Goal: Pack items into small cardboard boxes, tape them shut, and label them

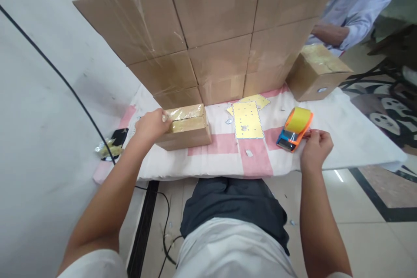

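A wall of stacked cartons (220, 63) stands behind a taped box (187, 139), whose left end the left hand (150, 126) touches with bent fingers, any pinch impossible to tell. Right of the box lie yellow sheets (248, 121); beyond them, the right hand's (316, 147) curled fingers grip a tape dispenser (297, 124).

A black cable (69, 84) slants across the white wall (39, 147); yellow dotted sheets (249, 115) overlap on pink-and-white cloth (215, 167); a pale-shirted person (361, 8) appears at right.
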Available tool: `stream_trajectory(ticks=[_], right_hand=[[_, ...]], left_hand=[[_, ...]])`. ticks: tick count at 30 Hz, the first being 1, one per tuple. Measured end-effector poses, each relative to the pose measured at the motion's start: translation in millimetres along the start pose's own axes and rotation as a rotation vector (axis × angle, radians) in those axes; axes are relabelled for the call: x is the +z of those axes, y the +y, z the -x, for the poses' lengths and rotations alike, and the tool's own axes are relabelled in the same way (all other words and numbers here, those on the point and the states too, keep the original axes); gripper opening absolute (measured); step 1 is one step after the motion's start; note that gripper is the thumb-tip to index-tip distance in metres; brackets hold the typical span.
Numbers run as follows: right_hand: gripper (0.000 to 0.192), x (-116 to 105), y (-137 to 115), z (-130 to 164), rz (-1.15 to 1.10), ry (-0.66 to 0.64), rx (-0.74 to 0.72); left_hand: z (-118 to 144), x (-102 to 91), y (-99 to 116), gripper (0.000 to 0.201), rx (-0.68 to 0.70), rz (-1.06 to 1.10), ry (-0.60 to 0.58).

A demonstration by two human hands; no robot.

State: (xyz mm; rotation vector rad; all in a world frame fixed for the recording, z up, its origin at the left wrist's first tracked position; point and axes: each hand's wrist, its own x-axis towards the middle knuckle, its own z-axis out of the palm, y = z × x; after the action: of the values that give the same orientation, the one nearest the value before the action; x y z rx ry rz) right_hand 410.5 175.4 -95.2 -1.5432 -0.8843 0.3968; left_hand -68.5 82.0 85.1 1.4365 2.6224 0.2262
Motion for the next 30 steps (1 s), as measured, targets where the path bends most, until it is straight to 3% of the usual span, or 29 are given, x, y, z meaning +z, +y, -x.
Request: stream_trajectory(ticks=[4,6,9,11,14,17,19,23,25,27,30], right_hand=[[0.011,-3,-1,2,-0.064,-0.008,-0.014],[0.010,-3,-1,3,-0.086,-0.023,-0.006],[0.010,-3,-1,3,-0.113,-0.037,0.024],[0.010,-5,-5,4,-0.116,-0.035,0.036],[0.005,-13,-19,13,-0.060,0.100,-0.046],[0.006,-14,-44,37,0.027,0.214,-0.192],[0.011,-1,-64,60,-0.011,0.049,-0.235],[0.014,63,-99,111,-0.149,-0.701,-0.384],[0.017,100,-112,132,-0.106,-0.973,-0.497],[0.024,128,-122,147,0.042,-1.142,-0.596],[0.029,149,-127,158,0.188,-1.195,-0.667]], left_hand=[[6,-13.2,4,0.077,-0.146,-0.195,0.029],[13,-14.4,-6,0.096,-0.098,-0.158,0.116],[24,-0.4,-28,0.073,0.295,-0.096,0.311],[29,15.4,-41,0.057,0.536,-0.084,0.268],[32,34.9,-52,0.056,0.584,-0.115,0.119],[31,42.0,-56,0.060,0.517,-0.147,0.107],[30,42.6,-56,0.063,0.506,-0.152,0.120],[29,43.8,-58,0.063,0.513,-0.168,0.126],[29,45.2,-60,0.060,0.512,-0.167,0.124],[29,46.3,-62,0.059,0.508,-0.157,0.127],[29,46.4,-62,0.058,0.508,-0.150,0.120]])
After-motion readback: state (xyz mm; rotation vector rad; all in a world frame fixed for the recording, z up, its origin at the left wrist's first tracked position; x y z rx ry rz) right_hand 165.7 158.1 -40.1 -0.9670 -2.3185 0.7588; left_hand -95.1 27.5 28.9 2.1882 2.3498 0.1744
